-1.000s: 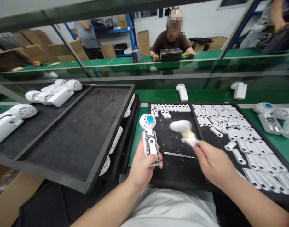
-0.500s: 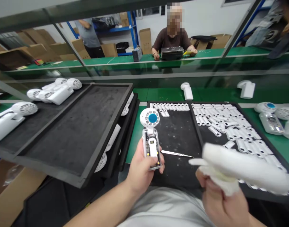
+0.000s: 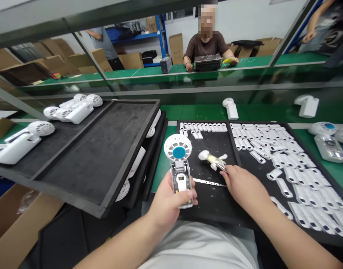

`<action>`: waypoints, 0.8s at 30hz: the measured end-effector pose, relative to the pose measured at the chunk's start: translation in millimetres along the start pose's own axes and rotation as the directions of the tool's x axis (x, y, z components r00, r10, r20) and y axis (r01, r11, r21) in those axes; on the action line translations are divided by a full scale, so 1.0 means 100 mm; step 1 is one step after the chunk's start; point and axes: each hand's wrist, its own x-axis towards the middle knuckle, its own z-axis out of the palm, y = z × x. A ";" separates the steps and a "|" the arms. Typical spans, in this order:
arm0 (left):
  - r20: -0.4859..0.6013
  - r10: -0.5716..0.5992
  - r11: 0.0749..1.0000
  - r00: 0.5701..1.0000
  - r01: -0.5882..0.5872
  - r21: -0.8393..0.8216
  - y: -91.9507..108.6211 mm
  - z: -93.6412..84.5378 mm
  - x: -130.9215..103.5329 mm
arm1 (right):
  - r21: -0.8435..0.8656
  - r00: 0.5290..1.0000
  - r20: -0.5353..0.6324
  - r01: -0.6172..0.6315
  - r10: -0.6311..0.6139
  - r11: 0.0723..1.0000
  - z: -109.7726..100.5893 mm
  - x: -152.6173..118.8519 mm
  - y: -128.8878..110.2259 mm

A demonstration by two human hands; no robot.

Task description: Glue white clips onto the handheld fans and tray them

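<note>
My left hand (image 3: 174, 196) is closed around a white handheld fan (image 3: 180, 183), its round head up and a blue disc at the hub. The fan's handle shows its inside parts and a small dark display, with my thumb on the lower end. My right hand (image 3: 244, 186) pinches a thin metal-looking tool (image 3: 221, 167) beside a white and yellowish wad (image 3: 212, 158); its exact kind is unclear. This wad hangs over the black tray (image 3: 213, 201), right of the fan head. Under it, white tweezers (image 3: 207, 182) lie on the tray.
Many small white covers (image 3: 278, 134) fill the tray's right compartment, others its back left. A stacked black tray (image 3: 104, 149) at left bears white fans (image 3: 81, 112). More fans (image 3: 230, 108) stand on the green bench (image 3: 199, 112). A person (image 3: 206, 46) sits opposite.
My right hand has swung from the lower right, close to the camera, forward and left over the tray, bringing the white wad near the fan. The left hand still holds the fan.
</note>
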 end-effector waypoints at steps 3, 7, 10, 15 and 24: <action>-0.024 -0.052 0.998 0.998 0.052 -0.023 0.03 0.04 -0.01 | -0.012 0.990 0.140 0.007 -0.005 1.000 0.17 0.17 -0.05; -0.086 -0.127 0.988 0.988 0.118 -0.099 0.19 0.13 -0.02 | 0.069 0.975 0.223 -0.033 0.017 0.997 0.24 0.20 -0.08; -0.127 -0.194 0.973 0.973 0.174 -0.155 0.43 0.29 -0.08 | 0.168 0.960 0.277 -0.090 0.041 0.982 0.12 0.24 -0.08; -0.234 -0.287 0.949 0.929 0.309 0.063 0.76 0.52 -0.03 | 0.241 0.949 0.299 -0.172 0.095 0.955 -0.40 0.19 -0.16; -0.410 -0.058 0.677 0.910 0.338 0.654 1.17 0.85 1.97 | 0.437 0.772 0.572 -0.574 0.278 0.692 -0.45 -1.36 0.22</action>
